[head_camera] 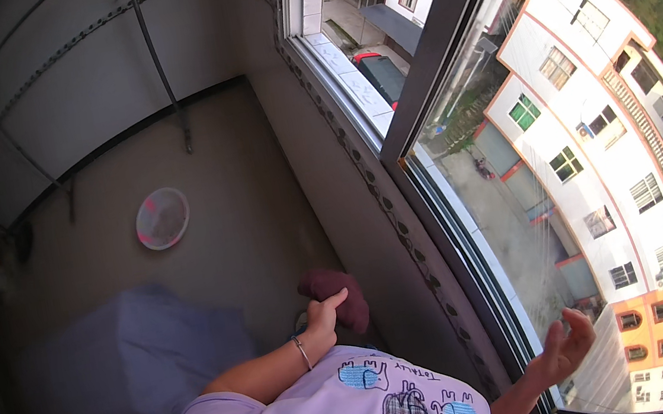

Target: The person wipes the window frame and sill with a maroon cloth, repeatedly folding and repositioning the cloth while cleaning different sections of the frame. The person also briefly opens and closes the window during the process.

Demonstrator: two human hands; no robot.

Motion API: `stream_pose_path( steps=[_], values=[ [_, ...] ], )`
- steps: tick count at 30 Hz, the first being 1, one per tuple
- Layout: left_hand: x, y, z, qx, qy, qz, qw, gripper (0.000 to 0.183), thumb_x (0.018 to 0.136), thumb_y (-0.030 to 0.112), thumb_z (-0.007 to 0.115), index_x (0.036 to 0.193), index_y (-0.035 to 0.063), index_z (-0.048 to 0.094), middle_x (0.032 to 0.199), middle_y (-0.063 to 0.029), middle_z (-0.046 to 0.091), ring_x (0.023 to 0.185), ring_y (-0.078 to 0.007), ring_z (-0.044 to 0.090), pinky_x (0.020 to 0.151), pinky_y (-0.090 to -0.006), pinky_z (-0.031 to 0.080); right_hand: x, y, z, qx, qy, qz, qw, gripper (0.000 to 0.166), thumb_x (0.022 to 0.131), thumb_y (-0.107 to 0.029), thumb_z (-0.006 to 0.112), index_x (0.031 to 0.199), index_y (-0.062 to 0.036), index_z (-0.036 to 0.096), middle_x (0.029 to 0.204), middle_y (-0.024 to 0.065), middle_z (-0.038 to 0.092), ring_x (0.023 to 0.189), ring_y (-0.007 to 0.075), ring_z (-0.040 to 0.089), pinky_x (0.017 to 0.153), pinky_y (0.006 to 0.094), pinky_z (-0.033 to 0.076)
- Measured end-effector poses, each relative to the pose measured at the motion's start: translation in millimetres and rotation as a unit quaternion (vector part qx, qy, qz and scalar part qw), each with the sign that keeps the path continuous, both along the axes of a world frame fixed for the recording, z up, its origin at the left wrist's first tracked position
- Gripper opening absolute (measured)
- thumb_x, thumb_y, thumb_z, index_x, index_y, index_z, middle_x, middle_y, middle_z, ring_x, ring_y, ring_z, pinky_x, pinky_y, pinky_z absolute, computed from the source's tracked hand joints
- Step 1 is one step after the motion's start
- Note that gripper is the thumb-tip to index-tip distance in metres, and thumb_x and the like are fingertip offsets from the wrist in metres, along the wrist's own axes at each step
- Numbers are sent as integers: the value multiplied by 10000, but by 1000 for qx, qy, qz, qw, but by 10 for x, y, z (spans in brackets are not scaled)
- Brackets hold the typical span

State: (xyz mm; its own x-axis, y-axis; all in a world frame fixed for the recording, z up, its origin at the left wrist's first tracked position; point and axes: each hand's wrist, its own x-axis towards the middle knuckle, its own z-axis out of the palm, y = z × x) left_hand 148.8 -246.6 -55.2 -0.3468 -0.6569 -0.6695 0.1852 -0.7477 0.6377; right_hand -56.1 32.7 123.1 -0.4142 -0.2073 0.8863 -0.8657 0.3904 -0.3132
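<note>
My left hand [325, 320], with a bracelet at the wrist, grips a bunched dark red cloth [341, 298] in front of my body, near the tiled wall under the window. My right hand [565, 347] is raised at the window, fingers apart and partly curled, with nothing in it. Behind it stands the window pane [528, 240]; whether the hand touches the glass I cannot tell. A dark window frame [441, 37] rises beside an opening onto the outside.
A round whitish plastic basin [163, 219] with pink patches rests on the floor. Metal poles [150, 46] stand near the far wall. Bluish fabric [152, 355] lies at lower left. The window sill track [339, 97] runs along the right wall; buildings are outside.
</note>
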Motion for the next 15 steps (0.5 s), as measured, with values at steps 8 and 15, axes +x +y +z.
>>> stream_pose_path(
  steps=[8,15],
  values=[
    [724,-512,-22,-36,84,186,978,306,817,154,720,1086,36,635,1047,-65,667,1001,-189,624,900,-339,475,-61,-3830,391,365,220,203,881,494,883,-431,594,1089,15,640,1121,140,655,1150,285,564,1106,439,311],
    [1263,-476,-105,-27,64,300,951,337,795,174,744,1090,50,636,1042,-51,666,972,-175,624,871,-329,478,-725,-4852,23,798,186,-194,539,801,778,-773,492,1259,-145,619,1257,53,623,1178,228,573,950,432,415]
  ],
)
